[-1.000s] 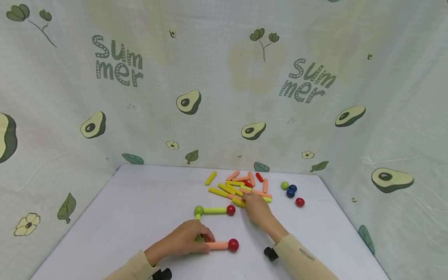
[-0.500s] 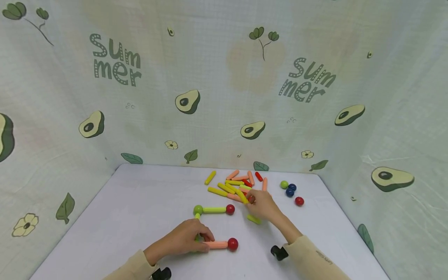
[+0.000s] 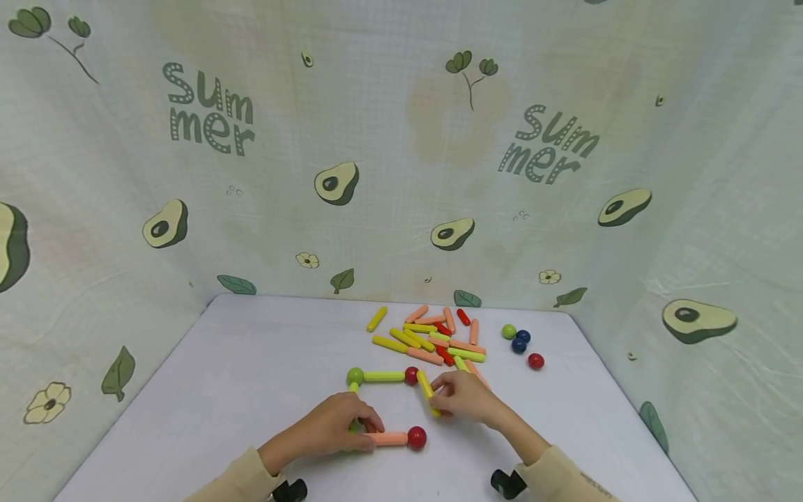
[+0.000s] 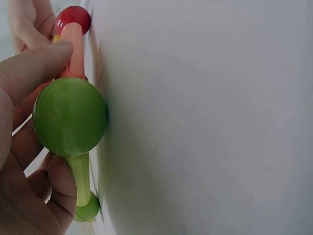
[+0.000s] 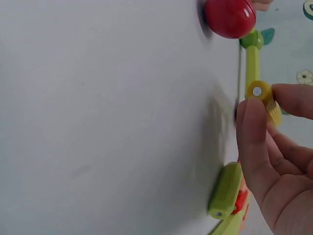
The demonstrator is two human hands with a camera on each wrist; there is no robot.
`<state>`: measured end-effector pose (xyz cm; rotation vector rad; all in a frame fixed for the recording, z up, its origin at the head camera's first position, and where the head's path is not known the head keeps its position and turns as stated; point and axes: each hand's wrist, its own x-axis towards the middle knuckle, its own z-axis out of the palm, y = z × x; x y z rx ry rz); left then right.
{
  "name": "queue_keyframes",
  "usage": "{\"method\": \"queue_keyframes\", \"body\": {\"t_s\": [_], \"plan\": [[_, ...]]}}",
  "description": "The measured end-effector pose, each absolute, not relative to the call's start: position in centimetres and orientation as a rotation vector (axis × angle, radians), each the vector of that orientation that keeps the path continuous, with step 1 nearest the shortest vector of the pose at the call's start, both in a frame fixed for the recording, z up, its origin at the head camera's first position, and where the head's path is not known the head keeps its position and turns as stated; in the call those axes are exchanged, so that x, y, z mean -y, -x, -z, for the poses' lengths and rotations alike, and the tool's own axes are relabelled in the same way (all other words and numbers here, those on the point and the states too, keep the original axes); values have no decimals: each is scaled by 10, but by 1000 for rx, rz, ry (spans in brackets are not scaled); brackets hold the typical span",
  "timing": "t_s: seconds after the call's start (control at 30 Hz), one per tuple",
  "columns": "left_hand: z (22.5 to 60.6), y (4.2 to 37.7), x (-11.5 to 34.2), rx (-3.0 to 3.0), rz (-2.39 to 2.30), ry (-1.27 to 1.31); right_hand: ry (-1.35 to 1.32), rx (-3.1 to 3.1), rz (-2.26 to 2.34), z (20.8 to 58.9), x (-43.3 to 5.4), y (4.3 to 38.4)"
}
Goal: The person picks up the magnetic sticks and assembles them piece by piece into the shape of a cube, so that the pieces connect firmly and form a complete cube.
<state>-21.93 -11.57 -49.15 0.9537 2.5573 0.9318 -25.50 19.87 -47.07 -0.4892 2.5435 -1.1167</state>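
My left hand [image 3: 335, 424] grips the salmon-pink rod [image 3: 394, 439] near a green ball [image 4: 70, 117], which shows large in the left wrist view. A red ball [image 3: 417, 438] sits on the rod's other end. From the green ball a lime rod [image 4: 80, 181] leads to a second green ball [image 3: 355, 376]; another lime rod [image 3: 385, 376] joins that one to a far red ball [image 3: 411, 376]. Between thumb and fingers, my right hand [image 3: 467, 399] pinches a yellow rod [image 3: 426, 390]. It slants close to the far red ball; whether they touch I cannot tell.
Behind the right hand lies a loose pile of yellow, pink, red and lime rods, including a yellow rod [image 3: 389, 344]. To the right are a loose green ball [image 3: 509, 331], blue balls [image 3: 518, 345] and a red ball [image 3: 536, 361]. A printed cloth backs the white table [image 3: 251, 376].
My right hand has come away from the pile toward the open side of the ball-and-rod shape, bringing the yellow rod. The left hand keeps its hold in the same place.
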Motion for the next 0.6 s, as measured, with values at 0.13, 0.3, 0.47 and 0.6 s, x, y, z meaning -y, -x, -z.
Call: {"method": "queue_keyframes", "body": {"t_s": [0.13,0.3,0.47,0.6], "plan": [[491,219,116,-2552,-933,-948,408,-2471,1162,475,-195,250],[490,219,115,-2545,-941,-942,365,-2425,1207,479,-191,248],[492,219,116,-2547,-943,-942,328,-2396,1249,484,-187,247],[493,220,117,-2558,-932,-931,325,-2391,1247,484,-183,247]]}}
